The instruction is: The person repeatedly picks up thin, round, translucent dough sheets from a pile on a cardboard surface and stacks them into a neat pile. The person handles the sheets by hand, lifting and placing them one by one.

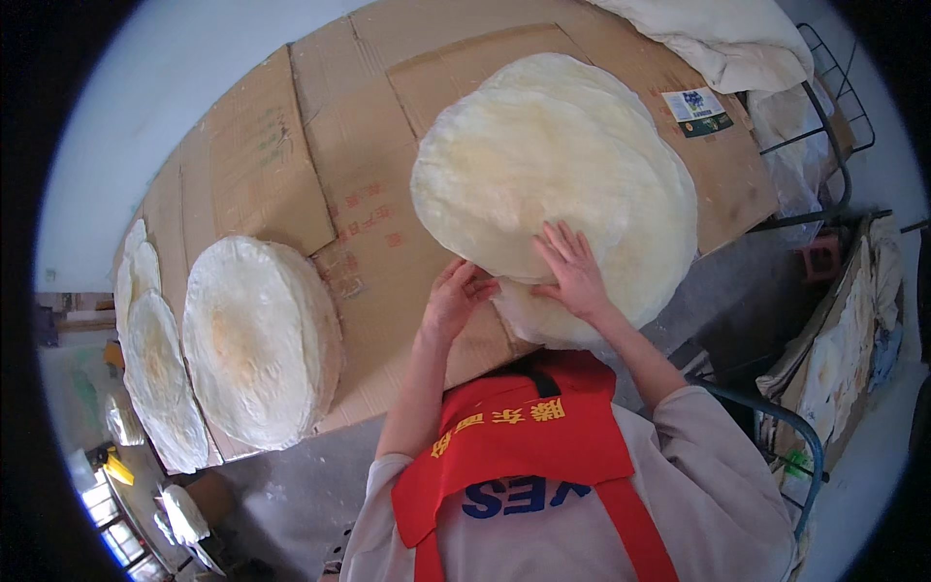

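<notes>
Before me lies a broad, loosely overlapping stack of thin, round, pale flatbreads (538,153). My left hand (460,295) is at the near left edge of the upper flatbread, its fingers curled around the rim. That edge looks slightly raised, and the fingertips are partly hidden there. My right hand (573,273) rests palm down on the upper flatbread near its front edge, fingers spread. Below it, a lower flatbread (538,313) sticks out towards my body and overhangs the front edge of the table.
Cardboard sheets (364,291) cover the table. At left stand a thick flatbread stack (247,342) and a thinner one (156,371). A white cloth (727,44) lies at the far right. Metal-framed chairs (807,436) and a cardboard box (829,378) flank the table's right side.
</notes>
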Tool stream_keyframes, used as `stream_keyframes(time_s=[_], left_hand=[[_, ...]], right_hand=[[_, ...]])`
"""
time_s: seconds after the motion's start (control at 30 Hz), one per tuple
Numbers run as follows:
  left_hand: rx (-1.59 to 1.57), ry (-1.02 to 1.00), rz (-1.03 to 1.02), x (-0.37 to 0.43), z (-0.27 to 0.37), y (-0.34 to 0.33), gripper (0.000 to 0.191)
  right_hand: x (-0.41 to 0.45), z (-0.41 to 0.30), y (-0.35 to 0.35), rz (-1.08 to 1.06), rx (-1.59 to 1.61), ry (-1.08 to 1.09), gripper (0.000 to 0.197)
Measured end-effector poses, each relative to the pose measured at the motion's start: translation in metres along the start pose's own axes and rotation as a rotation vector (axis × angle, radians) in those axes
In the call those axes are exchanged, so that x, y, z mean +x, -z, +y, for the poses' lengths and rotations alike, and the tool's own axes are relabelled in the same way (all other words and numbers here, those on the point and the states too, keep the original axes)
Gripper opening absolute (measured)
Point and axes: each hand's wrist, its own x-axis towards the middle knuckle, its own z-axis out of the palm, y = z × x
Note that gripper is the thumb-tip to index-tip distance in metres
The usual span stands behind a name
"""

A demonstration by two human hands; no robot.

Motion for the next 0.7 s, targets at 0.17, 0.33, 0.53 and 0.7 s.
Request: stream_keyframes(time_s=[0.17,0.33,0.53,0.7], left_hand=[[0.200,-0.049,0.065,-0.006,-0.003,-0.023,0.030],[0.269,-0.058,0.176,0.012,-0.042,-0.001,0.030],[0.850,-0.662,0.662,0.003,-0.032,-0.064,0.030],[0.528,-0.479,0.186,0.026,-0.045,-0.086,0.028]], right_hand=[[0.006,0.011,-0.011,0.141,-0.007,0.108,0.039],[0.077,0.042,0.031,-0.036,-0.011,-0.193,0.015],[0.179,0.036,0.239,0.456,-0.236,0.169,0.018],[0.131,0.019,0.265,0.364,-0.317,0.482,0.019]])
